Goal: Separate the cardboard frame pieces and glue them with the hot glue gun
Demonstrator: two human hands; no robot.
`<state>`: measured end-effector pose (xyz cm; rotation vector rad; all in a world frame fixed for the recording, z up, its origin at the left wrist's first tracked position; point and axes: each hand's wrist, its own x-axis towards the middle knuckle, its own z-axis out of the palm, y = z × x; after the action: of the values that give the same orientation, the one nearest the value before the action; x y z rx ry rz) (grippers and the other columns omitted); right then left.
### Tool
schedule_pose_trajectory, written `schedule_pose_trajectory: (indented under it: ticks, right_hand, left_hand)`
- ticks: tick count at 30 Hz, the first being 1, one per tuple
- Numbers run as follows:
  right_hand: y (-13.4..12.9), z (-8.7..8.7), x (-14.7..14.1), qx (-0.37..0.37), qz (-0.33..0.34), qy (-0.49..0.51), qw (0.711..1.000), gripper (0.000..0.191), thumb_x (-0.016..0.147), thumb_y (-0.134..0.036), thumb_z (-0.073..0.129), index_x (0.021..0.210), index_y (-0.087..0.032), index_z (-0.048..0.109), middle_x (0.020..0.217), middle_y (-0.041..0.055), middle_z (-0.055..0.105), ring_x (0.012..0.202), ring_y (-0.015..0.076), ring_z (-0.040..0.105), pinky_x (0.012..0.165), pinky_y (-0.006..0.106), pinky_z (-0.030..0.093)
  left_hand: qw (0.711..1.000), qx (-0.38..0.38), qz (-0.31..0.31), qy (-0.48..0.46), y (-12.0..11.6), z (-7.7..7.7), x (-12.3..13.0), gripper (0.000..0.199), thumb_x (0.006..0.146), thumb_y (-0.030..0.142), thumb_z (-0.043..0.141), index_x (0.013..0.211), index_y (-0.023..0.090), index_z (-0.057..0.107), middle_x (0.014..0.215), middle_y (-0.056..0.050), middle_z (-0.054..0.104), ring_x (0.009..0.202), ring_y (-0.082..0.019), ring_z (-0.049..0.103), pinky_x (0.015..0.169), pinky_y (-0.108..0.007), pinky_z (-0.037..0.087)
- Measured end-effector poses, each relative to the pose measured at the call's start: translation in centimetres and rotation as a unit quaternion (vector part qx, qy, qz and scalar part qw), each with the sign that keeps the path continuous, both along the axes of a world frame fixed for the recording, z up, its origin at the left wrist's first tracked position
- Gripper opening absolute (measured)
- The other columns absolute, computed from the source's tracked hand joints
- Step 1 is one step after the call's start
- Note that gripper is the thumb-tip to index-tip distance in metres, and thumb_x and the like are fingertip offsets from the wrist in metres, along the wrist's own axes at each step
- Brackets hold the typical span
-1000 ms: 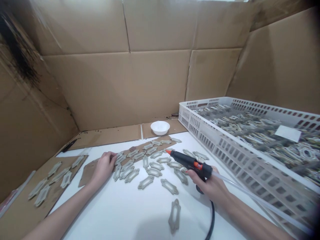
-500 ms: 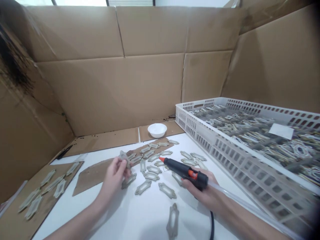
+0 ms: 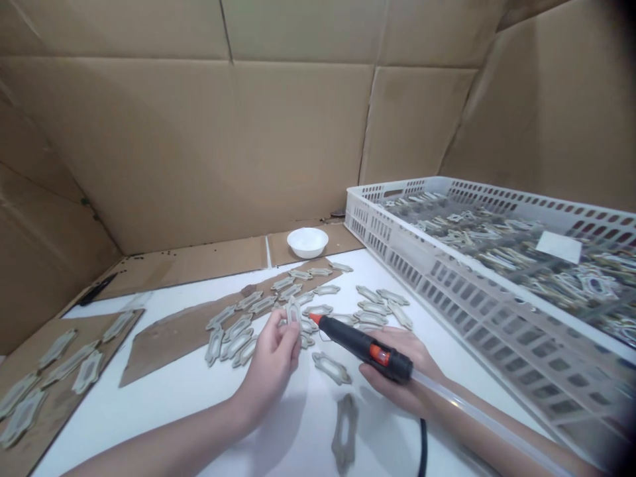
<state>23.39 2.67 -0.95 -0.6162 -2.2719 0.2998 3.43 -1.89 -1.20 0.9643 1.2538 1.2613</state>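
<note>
While your left hand [image 3: 271, 371] pinches a stiff, light plate [image 3: 293, 311] by its rim (fingertips only), your right hand [image 3: 397, 377] grips the glue gun [image 3: 362, 348].

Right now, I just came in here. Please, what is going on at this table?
A person works at a white table. Their left hand pinches a small frame-shaped piece, and their right hand grips a black glue gun, its orange tip near that piece. More pieces lie scattered beside a white perforated crate, which is full of them.
</note>
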Motion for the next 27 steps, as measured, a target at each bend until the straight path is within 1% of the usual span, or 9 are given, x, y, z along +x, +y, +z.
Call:
schedule_pose_trajectory:
  ticks: [4,6,11,16,22,27]
  right_hand:
    - [-0.2,-0.4,-0.2,0.031,0.030,0.030,0.999,0.015,0.074,-0.025,0.051,0.086,-0.018,0.049,0.056,-0.0002,0.052,0.047,0.0124,0.042,0.048,0.025,0.033]
    - [-0.3,-0.4,-0.2,0.034,0.038,0.023,0.998,0.016,0.073,-0.024,0.051,0.088,-0.017,0.048,0.056,-0.0004,0.051,0.047,0.0124,0.042,0.048,0.025,0.033]
    - [-0.6,0.1,-0.3,0.031,0.050,-0.004,0.998,0.017,0.072,-0.021,0.052,0.088,-0.018,0.047,0.057,-0.0006,0.051,0.047,0.0122,0.041,0.047,0.025,0.033]
    - [-0.7,0.4,-0.5,0.040,0.044,0.002,0.998,0.015,0.072,-0.019,0.053,0.085,-0.018,0.047,0.056,-0.0002,0.051,0.048,0.0122,0.040,0.047,0.025,0.032]
    - [-0.7,0.2,-0.5,0.029,0.041,-0.005,0.999,0.010,0.072,-0.020,0.053,0.079,-0.018,0.047,0.056,-0.0003,0.050,0.047,0.0115,0.038,0.048,0.024,0.032]
    - [-0.7,0.0,-0.5,0.021,0.042,-0.014,0.999,0.012,0.071,-0.020,0.054,0.081,-0.018,0.047,0.059,0.0002,0.054,0.049,0.0116,0.039,0.049,0.025,0.032]
  left_hand:
    - [0.999,0.009,-0.012,0.048,-0.2,-0.2,-0.2,0.025,0.081,0.040,0.040,0.070,0.021,0.030,0.048,0.008,0.030,0.043,-0.006,0.026,0.040,-0.017,0.019]
    - [0.998,0.012,-0.014,0.068,-0.3,-0.2,-0.2,0.025,0.082,0.040,0.039,0.070,0.021,0.030,0.047,0.008,0.031,0.042,-0.006,0.027,0.040,-0.018,0.019]
    - [0.995,-0.001,-0.027,0.093,-0.7,0.0,-0.1,0.022,0.083,0.038,0.036,0.071,0.021,0.029,0.045,0.008,0.033,0.043,-0.006,0.027,0.041,-0.018,0.019]
    - [0.995,-0.014,-0.029,0.090,-0.9,0.0,0.0,0.019,0.082,0.034,0.038,0.072,0.021,0.029,0.045,0.008,0.034,0.042,-0.005,0.024,0.040,-0.017,0.017]
    - [0.995,-0.019,-0.034,0.093,-1.1,-0.3,-0.1,0.020,0.083,0.035,0.037,0.071,0.021,0.029,0.046,0.008,0.031,0.042,-0.005,0.022,0.040,-0.018,0.015]
    - [0.995,-0.019,-0.038,0.093,-1.1,-0.4,-0.1,0.018,0.083,0.033,0.037,0.072,0.021,0.028,0.046,0.009,0.029,0.042,-0.005,0.021,0.040,-0.018,0.015]
